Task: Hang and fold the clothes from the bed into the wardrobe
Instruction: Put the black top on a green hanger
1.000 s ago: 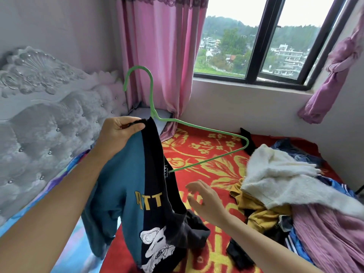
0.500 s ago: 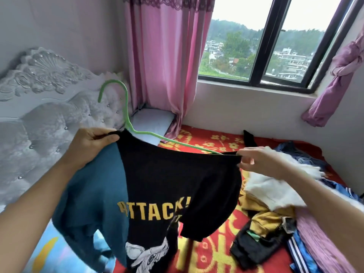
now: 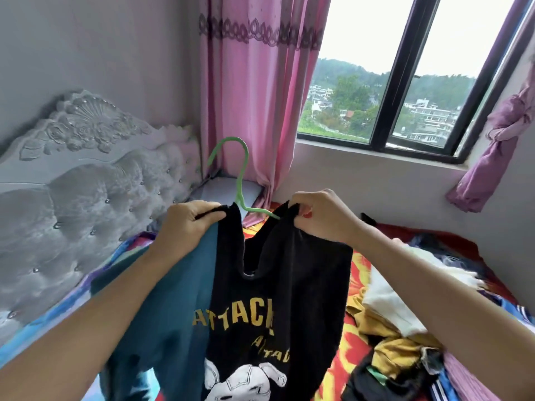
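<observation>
The person holds a black-and-teal cotton T-shirt with yellow lettering and a white cartoon print (image 3: 275, 285) up in the air above the head end of the bed with the red floral cover (image 3: 357, 273). The left hand (image 3: 188, 224) has its grip pinched on the shirt's shoulder just left of the collar, fingers curled over the black edge. The right hand (image 3: 324, 218) pinches the other shoulder in a closed grip, thumb and fingers bunching the cloth. Between the two hands the thin green wire hanger (image 3: 241, 175) stands upright; its hook rises above the collar and one arm slopes down to the cloth at the right hand. The rest of the hanger is hidden by the shirt. The shirt's body hangs down between the forearms.

Along the bed's right edge lies a loose pile of white, mustard, purple and dark clothes (image 3: 390, 322). A grey tufted headboard (image 3: 86, 183) stands at the left; a pink curtain (image 3: 254, 111) hangs in the corner beside the dark-framed window (image 3: 388, 91).
</observation>
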`<move>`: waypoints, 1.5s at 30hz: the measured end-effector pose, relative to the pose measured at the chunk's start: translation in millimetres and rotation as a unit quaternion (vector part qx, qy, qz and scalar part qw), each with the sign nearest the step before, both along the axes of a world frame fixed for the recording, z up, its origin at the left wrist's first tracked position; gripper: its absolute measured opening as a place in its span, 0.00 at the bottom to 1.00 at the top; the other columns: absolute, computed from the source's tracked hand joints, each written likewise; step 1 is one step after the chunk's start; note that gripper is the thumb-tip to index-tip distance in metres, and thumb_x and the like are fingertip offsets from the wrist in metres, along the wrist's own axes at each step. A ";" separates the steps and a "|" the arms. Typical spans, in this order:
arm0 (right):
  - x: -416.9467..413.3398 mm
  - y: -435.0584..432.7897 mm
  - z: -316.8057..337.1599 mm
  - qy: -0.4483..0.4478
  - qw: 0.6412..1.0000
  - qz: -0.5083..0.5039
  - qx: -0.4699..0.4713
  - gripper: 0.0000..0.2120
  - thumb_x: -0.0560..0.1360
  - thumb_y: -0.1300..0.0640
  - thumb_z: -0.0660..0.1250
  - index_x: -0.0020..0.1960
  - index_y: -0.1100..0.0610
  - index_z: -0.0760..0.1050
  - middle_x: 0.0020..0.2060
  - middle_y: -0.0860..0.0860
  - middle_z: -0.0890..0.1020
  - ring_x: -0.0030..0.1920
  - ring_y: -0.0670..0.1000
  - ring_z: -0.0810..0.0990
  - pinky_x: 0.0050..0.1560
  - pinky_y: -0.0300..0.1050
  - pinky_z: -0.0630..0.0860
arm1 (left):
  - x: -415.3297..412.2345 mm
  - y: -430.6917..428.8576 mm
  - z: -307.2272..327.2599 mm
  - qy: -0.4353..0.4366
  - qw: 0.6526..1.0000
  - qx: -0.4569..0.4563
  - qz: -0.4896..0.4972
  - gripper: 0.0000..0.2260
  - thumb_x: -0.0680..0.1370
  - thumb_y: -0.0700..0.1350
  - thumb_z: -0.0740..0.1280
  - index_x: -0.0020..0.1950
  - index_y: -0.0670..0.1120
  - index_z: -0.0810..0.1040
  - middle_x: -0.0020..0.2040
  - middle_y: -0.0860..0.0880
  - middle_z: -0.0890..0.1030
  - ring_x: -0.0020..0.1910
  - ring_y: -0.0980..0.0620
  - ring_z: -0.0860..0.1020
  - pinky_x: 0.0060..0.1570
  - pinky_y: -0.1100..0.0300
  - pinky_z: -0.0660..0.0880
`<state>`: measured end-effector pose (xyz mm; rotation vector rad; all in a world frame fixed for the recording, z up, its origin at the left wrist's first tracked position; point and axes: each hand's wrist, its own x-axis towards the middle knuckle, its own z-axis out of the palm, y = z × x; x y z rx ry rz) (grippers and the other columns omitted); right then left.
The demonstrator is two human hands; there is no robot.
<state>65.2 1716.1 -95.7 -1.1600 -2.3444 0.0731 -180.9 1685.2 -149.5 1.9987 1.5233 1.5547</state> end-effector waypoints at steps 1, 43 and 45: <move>-2.2 1.1 2.4 0.005 1.000 0.004 -0.025 0.09 0.70 0.65 0.63 0.47 0.59 0.80 0.32 0.49 0.77 0.31 0.45 0.72 0.39 0.37 0.69 | -0.8 1.4 1.8 -0.011 1.000 0.012 0.011 0.10 0.73 0.36 0.70 0.54 0.36 0.82 0.47 0.51 0.80 0.39 0.78 0.73 0.47 0.81 0.67; -38.3 42.6 79.9 0.070 0.947 0.146 -0.278 0.14 0.81 0.60 0.57 0.36 0.57 0.68 0.23 0.47 0.62 0.24 0.46 0.57 0.25 0.36 0.57 | -62.9 -18.2 91.2 -0.007 0.998 -0.041 -0.048 0.19 0.73 0.37 0.70 0.33 0.62 0.83 0.33 0.64 0.81 0.36 0.68 0.79 0.38 0.78 0.70; -44.2 44.1 84.6 0.107 0.950 0.148 -0.254 0.14 0.80 0.60 0.59 0.35 0.56 0.70 0.22 0.47 0.63 0.23 0.46 0.59 0.25 0.36 0.59 | -79.9 -29.9 97.2 -0.009 0.999 -0.043 -0.019 0.15 0.73 0.37 0.70 0.37 0.59 0.83 0.34 0.64 0.82 0.37 0.68 0.79 0.39 0.78 0.71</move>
